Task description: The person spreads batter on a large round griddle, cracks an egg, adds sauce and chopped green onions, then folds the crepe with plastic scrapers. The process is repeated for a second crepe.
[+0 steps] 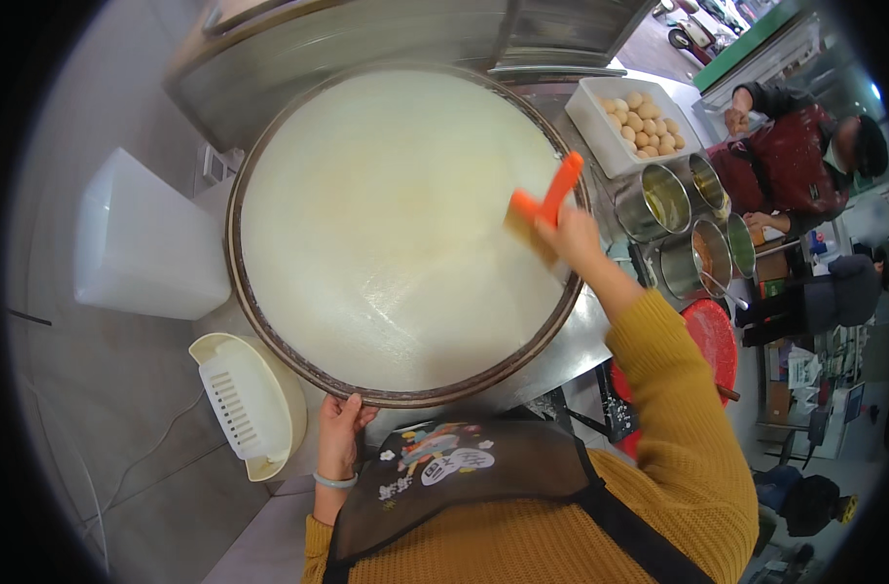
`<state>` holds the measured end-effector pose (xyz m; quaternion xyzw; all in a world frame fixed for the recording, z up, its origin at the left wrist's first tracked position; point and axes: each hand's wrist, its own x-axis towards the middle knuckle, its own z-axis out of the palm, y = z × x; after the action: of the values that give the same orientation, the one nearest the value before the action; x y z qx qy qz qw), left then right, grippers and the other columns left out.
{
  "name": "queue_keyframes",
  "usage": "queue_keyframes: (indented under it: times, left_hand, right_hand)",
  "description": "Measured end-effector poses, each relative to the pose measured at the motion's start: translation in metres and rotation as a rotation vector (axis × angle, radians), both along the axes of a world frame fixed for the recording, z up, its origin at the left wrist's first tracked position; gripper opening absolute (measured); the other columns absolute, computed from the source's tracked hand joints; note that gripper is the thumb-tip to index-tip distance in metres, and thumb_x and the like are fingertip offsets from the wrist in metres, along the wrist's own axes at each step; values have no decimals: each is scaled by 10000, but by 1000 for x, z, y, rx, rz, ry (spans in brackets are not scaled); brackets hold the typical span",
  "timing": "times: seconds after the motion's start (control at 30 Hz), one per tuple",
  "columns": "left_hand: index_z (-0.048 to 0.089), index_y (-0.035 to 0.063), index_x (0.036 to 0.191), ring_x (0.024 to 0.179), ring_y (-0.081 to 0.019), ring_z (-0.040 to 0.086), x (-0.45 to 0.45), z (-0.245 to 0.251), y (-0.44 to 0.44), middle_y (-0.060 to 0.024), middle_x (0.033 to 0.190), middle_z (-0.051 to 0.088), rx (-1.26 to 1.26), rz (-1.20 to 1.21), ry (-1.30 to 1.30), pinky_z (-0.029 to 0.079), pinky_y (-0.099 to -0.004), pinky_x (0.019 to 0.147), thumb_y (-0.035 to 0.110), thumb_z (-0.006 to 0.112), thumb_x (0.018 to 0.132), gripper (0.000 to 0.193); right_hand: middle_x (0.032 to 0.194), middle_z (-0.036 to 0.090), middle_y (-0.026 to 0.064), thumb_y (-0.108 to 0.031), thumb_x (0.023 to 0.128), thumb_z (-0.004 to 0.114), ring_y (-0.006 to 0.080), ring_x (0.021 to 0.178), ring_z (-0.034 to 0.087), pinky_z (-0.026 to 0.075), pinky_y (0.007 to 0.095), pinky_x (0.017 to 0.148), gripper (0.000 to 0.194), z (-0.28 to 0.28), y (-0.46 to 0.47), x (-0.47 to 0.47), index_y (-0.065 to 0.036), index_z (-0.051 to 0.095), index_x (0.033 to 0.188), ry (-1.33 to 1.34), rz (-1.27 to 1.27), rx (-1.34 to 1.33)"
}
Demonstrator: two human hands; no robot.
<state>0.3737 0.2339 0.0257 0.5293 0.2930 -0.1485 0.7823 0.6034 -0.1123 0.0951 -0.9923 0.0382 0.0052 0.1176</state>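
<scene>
A large round griddle with a dark brown rim (pixel 234 252) lies before me, its face covered by a pale layer (pixel 400 219) that shines wetly near the front. My right hand (pixel 580 239) grips a flat brush with an orange handle (pixel 562 187) over the right side of this layer. The brush's tan bristles are blurred, and whether they touch the surface I cannot tell. At the front edge, my left hand (pixel 340 427) holds the rim between thumb and fingers. A pale bangle circles the left wrist.
A white tub of eggs (pixel 597 150) stands at the back right, beside several metal pots (pixel 638 219). A red basin (pixel 711 339) sits lower right. Left are a white plastic container (pixel 152 241) and a cream slotted container (pixel 287 409). A person in a dark red apron (pixel 798 160) stands at right.
</scene>
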Motion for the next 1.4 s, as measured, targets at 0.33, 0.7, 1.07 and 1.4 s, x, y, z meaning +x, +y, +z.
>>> queue_keyframes:
  times: [0.33, 0.7, 1.07, 1.4]
  left_hand:
    - [427, 68, 1080, 704, -163, 604, -18, 2, -59, -67, 895, 588, -2, 49, -75, 498, -271, 601, 218, 538, 858, 290]
    - [471, 117, 982, 758, -163, 560, -39, -25, -74, -19, 917, 578, 3, 227, -159, 475, -317, 649, 276, 528, 861, 208]
    - [535, 23, 792, 667, -138, 559, -81, -24, -299, -58, 774, 567, 214, -350, -257, 493, -261, 678, 65, 574, 797, 58]
    - [500, -45, 1077, 818, -159, 555, -135, -80, -598, -107, 932, 586, 419, -817, -234, 452, -269, 700, 228, 610, 796, 407]
  right_hand:
    - [777, 587, 95, -162, 773, 539, 237, 719, 580, 464, 309, 667, 203, -22, 6, -99, -84, 601, 950, 231, 962, 537]
    - [807, 589, 140, -298, 723, 618, 316, 791, 572, 456, 407, 689, 233, 48, -313, 23, -95, 625, 838, -53, -43, 183]
    - [951, 540, 143, -274, 708, 639, 309, 912, 514, 433, 403, 774, 364, -34, -569, -295, -59, 539, 984, -138, -474, -195]
    - [1013, 532, 321, -202, 829, 385, 398, 936, 549, 457, 456, 630, 534, -165, -561, -506, 8, 289, 1310, 585, -414, -702]
